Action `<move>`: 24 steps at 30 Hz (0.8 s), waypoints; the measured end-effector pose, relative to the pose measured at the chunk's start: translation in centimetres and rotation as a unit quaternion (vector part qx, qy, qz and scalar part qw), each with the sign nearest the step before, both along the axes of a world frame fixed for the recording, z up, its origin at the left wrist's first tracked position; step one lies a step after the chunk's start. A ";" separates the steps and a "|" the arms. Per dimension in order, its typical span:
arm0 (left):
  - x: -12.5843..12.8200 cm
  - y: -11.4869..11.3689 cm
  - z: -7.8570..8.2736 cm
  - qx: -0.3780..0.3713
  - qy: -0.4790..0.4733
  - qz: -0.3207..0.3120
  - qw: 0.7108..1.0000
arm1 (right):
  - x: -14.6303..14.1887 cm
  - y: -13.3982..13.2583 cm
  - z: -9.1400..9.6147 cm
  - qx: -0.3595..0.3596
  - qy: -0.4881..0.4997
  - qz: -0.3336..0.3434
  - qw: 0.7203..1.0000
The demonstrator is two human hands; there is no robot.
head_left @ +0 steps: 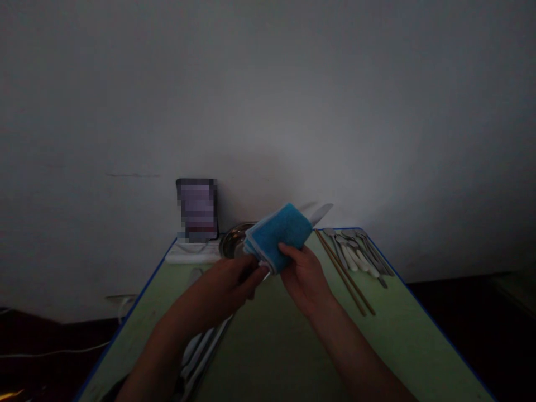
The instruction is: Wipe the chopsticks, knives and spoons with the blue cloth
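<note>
A folded blue cloth (pixel 281 234) is wrapped around a table knife (pixel 322 213), whose blade tip sticks out past the cloth's upper right side. My right hand (pixel 305 276) grips the cloth from below, thumb pressed on its face. At the lower left end of the cloth, my left hand (pixel 234 282) is closed around the knife's handle end, most of which its fingers hide. Both hands are above the table, in front of a shiny metal bowl (pixel 228 243) that they partly cover.
On the green table (pixel 268 346) to the right lie a pair of chopsticks (pixel 345 273) and several spoons and forks (pixel 355 251). More long utensils (pixel 205 349) lie under my left forearm. A phone or tablet (pixel 199 209) stands by the wall (pixel 268 111), behind a white object (pixel 192 254).
</note>
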State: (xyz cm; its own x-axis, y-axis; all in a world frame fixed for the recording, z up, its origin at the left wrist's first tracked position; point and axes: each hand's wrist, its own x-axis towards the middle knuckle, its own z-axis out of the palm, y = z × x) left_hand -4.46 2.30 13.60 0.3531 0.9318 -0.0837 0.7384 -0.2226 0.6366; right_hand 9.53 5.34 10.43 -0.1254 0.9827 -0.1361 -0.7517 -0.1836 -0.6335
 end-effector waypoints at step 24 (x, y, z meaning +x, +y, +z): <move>-0.9 -0.6 -1.1 -0.059 0.127 -0.058 0.988 | 0.4 0.6 -0.1 -0.036 0.020 -0.038 0.998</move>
